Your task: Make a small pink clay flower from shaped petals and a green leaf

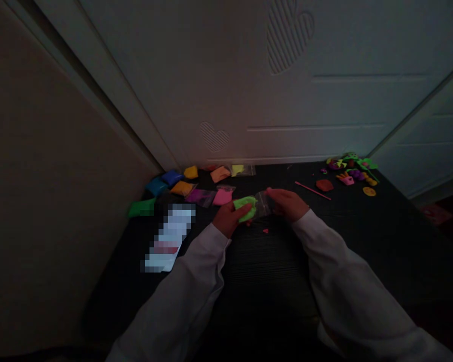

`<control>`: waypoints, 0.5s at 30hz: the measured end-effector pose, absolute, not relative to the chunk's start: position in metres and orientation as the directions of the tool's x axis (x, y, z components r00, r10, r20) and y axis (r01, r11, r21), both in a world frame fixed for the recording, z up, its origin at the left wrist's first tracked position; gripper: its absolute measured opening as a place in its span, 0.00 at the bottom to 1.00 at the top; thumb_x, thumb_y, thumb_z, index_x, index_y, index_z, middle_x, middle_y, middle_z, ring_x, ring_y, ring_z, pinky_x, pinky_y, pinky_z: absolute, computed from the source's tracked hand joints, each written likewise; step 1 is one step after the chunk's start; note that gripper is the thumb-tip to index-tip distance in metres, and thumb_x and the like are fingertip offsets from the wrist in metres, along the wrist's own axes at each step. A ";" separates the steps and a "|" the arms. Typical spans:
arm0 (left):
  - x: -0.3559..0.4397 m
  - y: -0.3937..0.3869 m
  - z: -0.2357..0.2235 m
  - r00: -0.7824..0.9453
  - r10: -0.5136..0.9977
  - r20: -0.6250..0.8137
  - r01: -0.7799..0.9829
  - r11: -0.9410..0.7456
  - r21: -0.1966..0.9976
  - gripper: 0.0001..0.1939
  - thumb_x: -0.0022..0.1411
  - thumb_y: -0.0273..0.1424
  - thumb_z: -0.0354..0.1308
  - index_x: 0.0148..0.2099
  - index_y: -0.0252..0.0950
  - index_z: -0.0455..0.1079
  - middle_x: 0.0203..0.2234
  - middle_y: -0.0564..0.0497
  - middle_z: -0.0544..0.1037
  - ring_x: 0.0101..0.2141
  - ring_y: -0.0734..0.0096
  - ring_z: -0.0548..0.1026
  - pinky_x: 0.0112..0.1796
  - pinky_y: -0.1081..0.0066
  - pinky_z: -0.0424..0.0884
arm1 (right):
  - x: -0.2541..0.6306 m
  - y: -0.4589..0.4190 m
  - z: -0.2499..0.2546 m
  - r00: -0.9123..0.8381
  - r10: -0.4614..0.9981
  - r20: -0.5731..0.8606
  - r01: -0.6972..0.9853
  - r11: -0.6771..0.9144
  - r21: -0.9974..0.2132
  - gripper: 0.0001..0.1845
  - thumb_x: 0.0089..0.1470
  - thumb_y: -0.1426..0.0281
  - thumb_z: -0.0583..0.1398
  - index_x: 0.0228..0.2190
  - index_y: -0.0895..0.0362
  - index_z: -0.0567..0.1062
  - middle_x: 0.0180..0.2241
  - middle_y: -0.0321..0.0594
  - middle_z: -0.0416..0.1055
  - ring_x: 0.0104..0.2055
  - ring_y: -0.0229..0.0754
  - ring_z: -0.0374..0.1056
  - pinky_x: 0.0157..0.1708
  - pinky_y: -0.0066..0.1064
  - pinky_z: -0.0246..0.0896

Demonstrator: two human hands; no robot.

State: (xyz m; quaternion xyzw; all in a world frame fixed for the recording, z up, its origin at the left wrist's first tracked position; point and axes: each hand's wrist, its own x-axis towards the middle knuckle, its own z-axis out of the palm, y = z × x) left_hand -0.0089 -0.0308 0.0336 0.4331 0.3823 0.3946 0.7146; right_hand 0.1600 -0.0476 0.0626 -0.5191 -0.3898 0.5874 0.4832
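A clear zip bag with bright green modelling clay (245, 207) is held between my two hands over the dark table. My left hand (228, 217) is closed round the clay-filled end, thumb on top. At the bag's see-through top, my right hand (288, 203) pinches the edge. Just below the bag, a tiny pink heart-shaped piece (265, 231) lies on the tabletop. Behind my left hand sits a bag of pink clay (223, 196).
More bagged clay, such as orange (220, 174) and green (141, 207), lies along the back left. A lit phone (169, 238) rests at left. To the right are a pink stick (312, 190), a red-brown clay piece (324, 185) and small clay figures (346, 179). A white panelled wall (211, 75) stands behind.
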 end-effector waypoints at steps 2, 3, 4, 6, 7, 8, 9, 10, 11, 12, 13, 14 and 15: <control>-0.009 -0.031 0.032 0.414 0.890 -0.189 -0.186 0.286 0.940 0.17 0.43 0.34 0.62 0.34 0.29 0.67 0.20 0.52 0.71 0.18 0.78 0.68 0.17 0.76 0.64 | 0.157 -0.050 0.062 0.027 0.979 -0.200 -0.041 -0.199 -0.979 0.13 0.35 0.63 0.62 0.24 0.59 0.73 0.15 0.30 0.61 0.17 0.29 0.52 0.17 0.25 0.44; -0.009 -0.031 0.031 0.420 0.888 -0.185 -0.166 0.276 0.947 0.16 0.43 0.34 0.62 0.34 0.29 0.67 0.20 0.52 0.71 0.18 0.77 0.68 0.17 0.76 0.64 | 0.156 -0.050 0.061 0.036 0.982 -0.184 0.010 -0.184 -0.983 0.13 0.34 0.63 0.63 0.23 0.59 0.74 0.17 0.31 0.64 0.18 0.29 0.54 0.18 0.25 0.45; -0.009 -0.031 0.031 0.427 0.886 -0.180 -0.146 0.264 0.953 0.16 0.43 0.34 0.61 0.34 0.29 0.67 0.20 0.52 0.71 0.18 0.78 0.68 0.17 0.76 0.64 | 0.155 -0.051 0.061 0.045 0.985 -0.167 0.053 -0.169 -0.984 0.12 0.34 0.63 0.62 0.23 0.59 0.74 0.18 0.31 0.65 0.19 0.29 0.54 0.19 0.26 0.45; -0.010 -0.031 0.030 0.438 0.883 -0.170 -0.106 0.239 0.965 0.15 0.44 0.35 0.61 0.33 0.29 0.68 0.20 0.53 0.72 0.18 0.78 0.68 0.18 0.76 0.65 | 0.155 -0.051 0.061 0.059 0.989 -0.134 0.120 -0.140 -0.983 0.11 0.36 0.63 0.61 0.22 0.59 0.73 0.18 0.30 0.64 0.19 0.30 0.54 0.20 0.26 0.46; -0.010 -0.032 0.029 0.440 0.882 -0.167 -0.089 0.228 0.970 0.15 0.44 0.35 0.61 0.33 0.29 0.68 0.20 0.53 0.72 0.18 0.78 0.68 0.18 0.76 0.65 | 0.155 -0.051 0.060 0.062 0.991 -0.119 0.145 -0.127 -0.981 0.11 0.36 0.63 0.61 0.21 0.59 0.73 0.17 0.30 0.63 0.19 0.30 0.54 0.21 0.26 0.46; -0.010 -0.032 0.029 0.438 0.884 -0.164 -0.079 0.220 0.972 0.15 0.44 0.35 0.60 0.33 0.29 0.68 0.20 0.53 0.72 0.18 0.79 0.67 0.18 0.76 0.65 | 0.155 -0.051 0.060 0.065 0.992 -0.104 0.164 -0.114 -0.980 0.10 0.37 0.63 0.60 0.21 0.59 0.72 0.16 0.29 0.62 0.19 0.30 0.53 0.21 0.26 0.46; -0.010 -0.031 0.028 0.433 0.887 -0.161 -0.078 0.215 0.974 0.15 0.44 0.35 0.60 0.33 0.29 0.68 0.21 0.53 0.72 0.18 0.79 0.67 0.18 0.76 0.65 | 0.154 -0.051 0.060 0.065 0.994 -0.092 0.179 -0.102 -0.979 0.11 0.38 0.63 0.59 0.21 0.59 0.71 0.16 0.29 0.61 0.19 0.30 0.53 0.21 0.26 0.46; -0.010 -0.031 0.028 0.424 0.892 -0.159 -0.086 0.214 0.973 0.16 0.44 0.35 0.60 0.34 0.29 0.68 0.21 0.53 0.72 0.18 0.79 0.67 0.18 0.76 0.64 | 0.153 -0.051 0.060 0.064 0.995 -0.080 0.190 -0.091 -0.978 0.11 0.39 0.62 0.58 0.21 0.59 0.70 0.16 0.29 0.60 0.19 0.30 0.52 0.20 0.26 0.46; -0.010 -0.031 0.028 0.415 0.896 -0.156 -0.101 0.216 0.971 0.16 0.44 0.35 0.60 0.34 0.30 0.68 0.21 0.53 0.72 0.18 0.79 0.67 0.18 0.76 0.64 | 0.153 -0.052 0.060 0.059 0.996 -0.070 0.198 -0.081 -0.977 0.12 0.40 0.62 0.58 0.22 0.58 0.70 0.17 0.29 0.60 0.19 0.30 0.52 0.20 0.26 0.46; -0.010 -0.030 0.027 0.408 0.900 -0.152 -0.117 0.217 0.969 0.15 0.44 0.35 0.60 0.34 0.30 0.68 0.21 0.53 0.72 0.18 0.79 0.67 0.18 0.76 0.64 | 0.152 -0.052 0.060 0.050 0.997 -0.060 0.206 -0.070 -0.976 0.12 0.40 0.61 0.57 0.23 0.58 0.70 0.17 0.29 0.60 0.19 0.30 0.52 0.20 0.26 0.46; -0.011 -0.030 0.027 0.401 0.904 -0.147 -0.133 0.217 0.967 0.15 0.44 0.35 0.60 0.34 0.30 0.67 0.21 0.53 0.71 0.18 0.79 0.67 0.18 0.76 0.64 | 0.151 -0.053 0.061 0.038 0.998 -0.051 0.215 -0.058 -0.975 0.13 0.41 0.60 0.57 0.23 0.58 0.70 0.18 0.29 0.60 0.19 0.30 0.52 0.21 0.26 0.46; -0.011 -0.030 0.027 0.397 0.907 -0.144 -0.143 0.216 0.966 0.15 0.45 0.35 0.60 0.34 0.30 0.67 0.21 0.53 0.71 0.18 0.79 0.67 0.18 0.76 0.64 | 0.151 -0.053 0.061 0.023 0.999 -0.043 0.226 -0.047 -0.973 0.13 0.40 0.60 0.57 0.23 0.58 0.70 0.18 0.29 0.60 0.20 0.30 0.52 0.21 0.26 0.46; -0.011 -0.030 0.027 0.393 0.908 -0.143 -0.147 0.216 0.965 0.15 0.45 0.35 0.60 0.34 0.30 0.67 0.21 0.53 0.71 0.18 0.79 0.67 0.18 0.76 0.63 | 0.151 -0.054 0.062 0.009 0.999 -0.036 0.238 -0.037 -0.971 0.13 0.40 0.60 0.57 0.22 0.59 0.70 0.17 0.29 0.59 0.20 0.30 0.51 0.21 0.26 0.46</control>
